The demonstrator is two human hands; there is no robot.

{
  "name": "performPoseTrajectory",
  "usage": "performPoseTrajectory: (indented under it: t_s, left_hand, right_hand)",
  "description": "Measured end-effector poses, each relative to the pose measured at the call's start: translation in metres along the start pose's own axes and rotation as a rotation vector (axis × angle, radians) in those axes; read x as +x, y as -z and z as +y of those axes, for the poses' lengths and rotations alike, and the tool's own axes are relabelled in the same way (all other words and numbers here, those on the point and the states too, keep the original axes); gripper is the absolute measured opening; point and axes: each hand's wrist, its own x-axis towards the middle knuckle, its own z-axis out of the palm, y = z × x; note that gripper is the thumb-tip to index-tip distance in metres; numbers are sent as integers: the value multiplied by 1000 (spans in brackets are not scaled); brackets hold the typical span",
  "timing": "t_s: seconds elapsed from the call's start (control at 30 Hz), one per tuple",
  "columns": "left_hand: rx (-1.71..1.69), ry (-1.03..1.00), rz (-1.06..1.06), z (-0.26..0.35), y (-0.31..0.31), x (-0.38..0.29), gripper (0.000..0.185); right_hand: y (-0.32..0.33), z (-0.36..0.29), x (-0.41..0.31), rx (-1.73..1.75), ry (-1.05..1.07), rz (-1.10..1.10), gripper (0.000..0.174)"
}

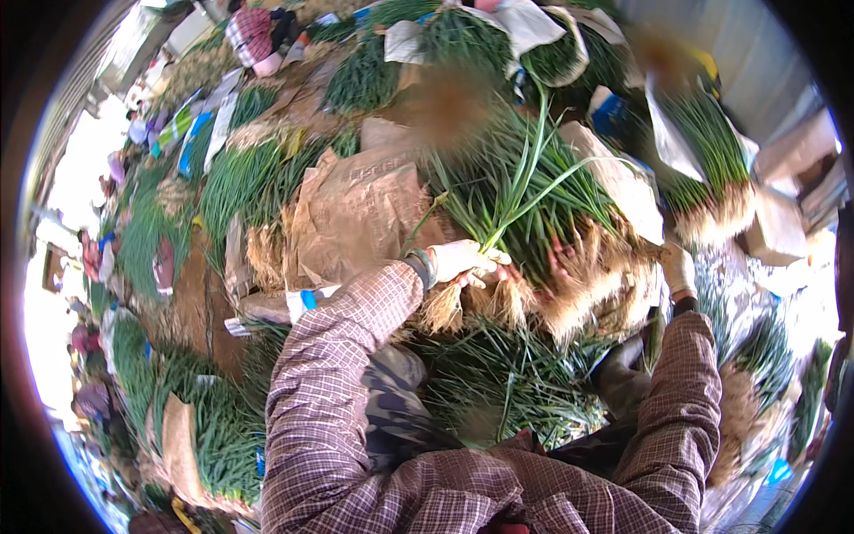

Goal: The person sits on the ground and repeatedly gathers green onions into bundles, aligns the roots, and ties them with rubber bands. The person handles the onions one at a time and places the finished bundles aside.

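My left hand (464, 260), in a pale glove, is closed around a few green onion stalks (497, 230) near their reddish bases. Their pale roots (444, 307) hang below the hand. Just beyond and to the right lies a large pile of green onions (574, 193), leaves pointing away and roots (567, 300) towards me. My right hand (677, 267), gloved too, is at the right end of the root side, beside a white sheet (620, 180); its fingers are curled, and what they hold is not clear. More green leaves (507, 380) lie between my legs.
Brown printed sacking (367, 207) lies left of the pile. Further bundles stand at the far left (247, 173) and right (714, 167). Cardboard boxes (774, 227) are at the right. A person in a checked top (250, 33) sits at the back left, and other people are along the left edge.
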Motion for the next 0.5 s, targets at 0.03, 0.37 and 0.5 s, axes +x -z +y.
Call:
performPoseTrajectory:
  t_s: [0.03,0.37,0.5]
  left_hand:
    - [-4,-27,14,2,-19,13,42]
    - [-444,-202,716,-85,-96,-1,36]
    - [-697,-416,859,-108,-80,20,30]
  right_hand:
    - [3,11,-10,-40,47,-11,17]
    - [40,-54,-35,-169,-69,-80,47]
    - [29,-188,-44,45,400,153,55]
